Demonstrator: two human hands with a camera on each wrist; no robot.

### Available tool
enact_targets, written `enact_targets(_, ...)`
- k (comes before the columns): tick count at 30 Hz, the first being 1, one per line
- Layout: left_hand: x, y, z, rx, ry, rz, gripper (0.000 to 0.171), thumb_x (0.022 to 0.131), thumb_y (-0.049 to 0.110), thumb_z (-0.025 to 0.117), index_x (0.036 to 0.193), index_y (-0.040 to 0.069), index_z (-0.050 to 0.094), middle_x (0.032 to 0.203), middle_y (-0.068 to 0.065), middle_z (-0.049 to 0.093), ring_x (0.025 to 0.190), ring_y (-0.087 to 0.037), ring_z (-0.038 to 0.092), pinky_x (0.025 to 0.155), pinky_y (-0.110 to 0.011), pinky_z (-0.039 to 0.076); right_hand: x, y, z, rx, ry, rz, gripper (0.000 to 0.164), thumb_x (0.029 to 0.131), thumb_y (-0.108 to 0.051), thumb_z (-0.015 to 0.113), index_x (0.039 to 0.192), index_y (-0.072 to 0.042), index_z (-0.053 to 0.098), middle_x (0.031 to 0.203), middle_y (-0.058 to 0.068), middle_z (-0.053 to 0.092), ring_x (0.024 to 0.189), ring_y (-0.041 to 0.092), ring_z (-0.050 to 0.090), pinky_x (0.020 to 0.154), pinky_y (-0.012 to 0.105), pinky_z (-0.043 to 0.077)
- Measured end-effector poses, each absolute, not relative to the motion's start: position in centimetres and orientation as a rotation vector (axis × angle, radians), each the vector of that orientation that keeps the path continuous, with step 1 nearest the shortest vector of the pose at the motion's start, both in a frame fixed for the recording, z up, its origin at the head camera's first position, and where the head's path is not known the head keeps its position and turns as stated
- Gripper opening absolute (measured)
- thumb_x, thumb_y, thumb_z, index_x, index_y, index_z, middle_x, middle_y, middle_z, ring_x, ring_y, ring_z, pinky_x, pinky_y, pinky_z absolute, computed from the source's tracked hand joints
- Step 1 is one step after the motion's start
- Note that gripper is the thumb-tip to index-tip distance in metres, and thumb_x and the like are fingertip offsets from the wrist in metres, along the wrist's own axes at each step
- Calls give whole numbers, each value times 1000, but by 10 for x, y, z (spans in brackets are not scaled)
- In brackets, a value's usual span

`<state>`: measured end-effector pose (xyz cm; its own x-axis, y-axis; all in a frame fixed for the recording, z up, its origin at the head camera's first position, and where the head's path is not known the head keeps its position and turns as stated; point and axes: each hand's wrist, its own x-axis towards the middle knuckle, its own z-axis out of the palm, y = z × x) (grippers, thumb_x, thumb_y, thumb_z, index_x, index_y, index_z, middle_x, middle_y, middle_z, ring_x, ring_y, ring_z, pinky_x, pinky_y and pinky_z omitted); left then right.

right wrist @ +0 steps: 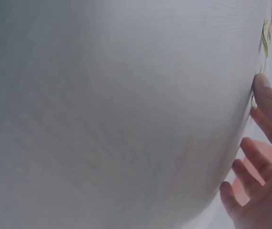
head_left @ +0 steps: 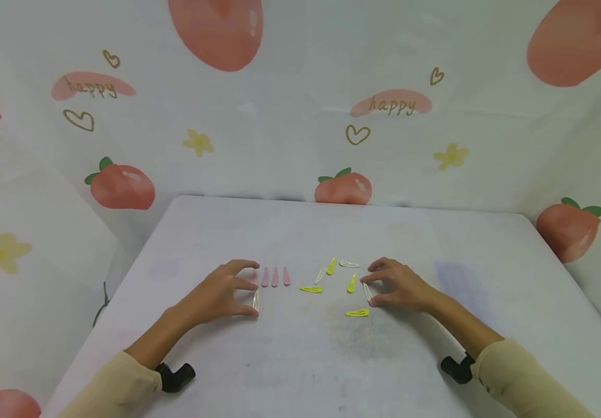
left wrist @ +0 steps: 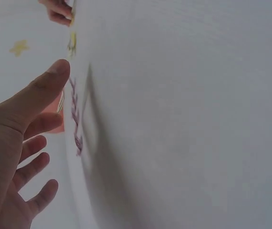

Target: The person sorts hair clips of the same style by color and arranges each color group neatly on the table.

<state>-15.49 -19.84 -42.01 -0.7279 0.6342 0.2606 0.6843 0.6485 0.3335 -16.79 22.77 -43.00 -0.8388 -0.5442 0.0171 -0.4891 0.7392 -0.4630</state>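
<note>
We pinch a white hair clip (head_left: 255,301) end to end between the thumb and index finger of our left hand (head_left: 218,295), its other fingers loosely spread, while our right hand (head_left: 402,284) has thumb and index finger narrowed on the two ends of another white clip (head_left: 367,292). Just beside the left fingertips we see a row of pink clips (head_left: 275,277), the leftmost partly hidden behind our fingers; between our hands four yellow clips (head_left: 310,289) and two further white clips (head_left: 349,264) lie scattered on the white tabletop (head_left: 300,360), before a peach-patterned backdrop (head_left: 279,133)
</note>
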Motion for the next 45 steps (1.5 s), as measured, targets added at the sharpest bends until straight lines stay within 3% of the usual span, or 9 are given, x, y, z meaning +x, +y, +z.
enact_targets(19, -149, -217, -439, -1055, -2828, -644, 55, 67, 53, 86, 105, 14, 80, 137, -13, 56, 126, -34, 53, 98, -54, 46, -168, 223, -434, -842, 2810, -793, 44, 77, -33, 86, 115, -14, 76, 122, 10, 61, 117, 34, 53, 99, 60, 41)
enact_targets(28, -150, -215, -437, -1024, -2876, -665, 55, 66, 55, 86, 104, 16, 81, 142, -13, 52, 129, -35, 49, 99, -58, 44, -168, 180, -420, -963, 2815, -873, 47, 79, -31, 85, 118, -7, 73, 125, 9, 59, 123, 31, 50, 101, 54, 43)
enact_targets(34, -152, -212, -434, -1020, -2898, -639, 57, 65, 56, 87, 104, 15, 81, 142, -15, 52, 131, -38, 48, 101, -58, 43, -166, 132, -411, -1011, 2766, -795, 46, 81, -33, 82, 119, -9, 73, 104, 0, 63, 98, 17, 58, 83, 34, 51)
enact_targets(37, -153, -211, -432, -1017, -2905, -622, 56, 64, 55, 88, 103, 15, 81, 142, -15, 52, 131, -38, 47, 101, -59, 43, -166, 110, -413, -1091, 2737, -752, 45, 81, -33, 82, 118, -8, 74, 89, -2, 61, 81, 12, 56, 71, 24, 47)
enact_targets(40, -154, -211, -431, -1020, -2911, -613, 56, 64, 55, 88, 103, 16, 81, 142, -15, 52, 132, -38, 46, 101, -59, 42, -164, 88, -414, -1138, 2715, -703, 44, 82, -34, 81, 118, -9, 74, 81, -3, 57, 72, 9, 50, 63, 21, 42)
enact_targets(45, -156, -213, -429, -1034, -2907, -633, 56, 65, 55, 87, 104, 16, 81, 142, -14, 52, 132, -37, 46, 101, -59, 42, -160, 59, -414, -1099, 2672, -644, 44, 85, -37, 79, 120, -12, 73, 78, -6, 53, 70, 7, 46, 60, 20, 38)
